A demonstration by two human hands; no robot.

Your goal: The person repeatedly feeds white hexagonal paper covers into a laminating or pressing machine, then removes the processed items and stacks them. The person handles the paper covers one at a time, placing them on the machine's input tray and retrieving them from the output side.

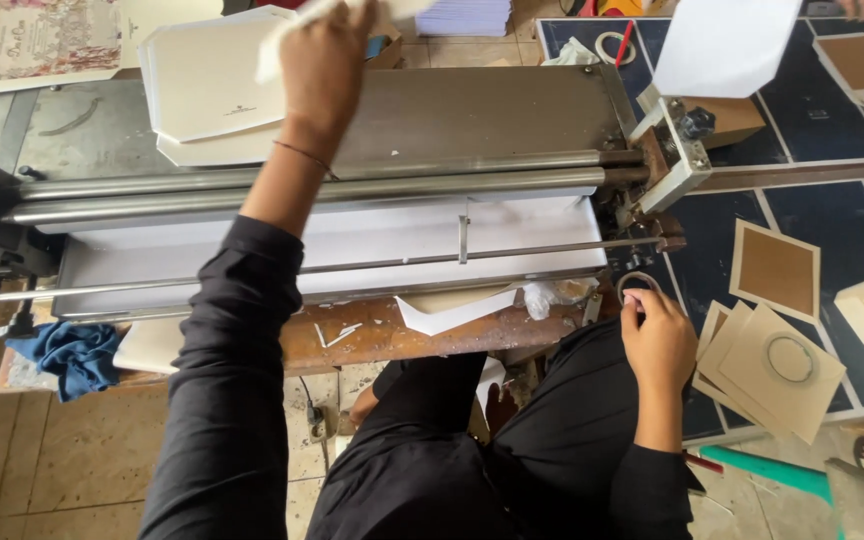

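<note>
While the long metal roller machine (352, 190) fills the middle, a stack of white die-cut card sheets (212, 85) lies on its top. The left hand (324, 62) grips a blurred white sheet (282, 45) above it. The right hand (658, 340) pinches a small ring (638, 284) beside brown card squares (772, 360).

The long flat metal roller machine (472, 120) was dull grey steel, its tray (352, 245) white. The stack of cut card sheets (217, 85) on it was plain white, as was the blurred sheet (302, 30) in the left hand (324, 70), whose wrist wore a thin reddish-brown thread. Both sleeves were black. The crumpled cloth (70, 355) was deep blue. The square cardboard pieces (777, 355) were tan with cream borders, lying on a dark navy mat (822, 215) crossed by pale lines. The floor tiles (62, 460) were beige.
</note>
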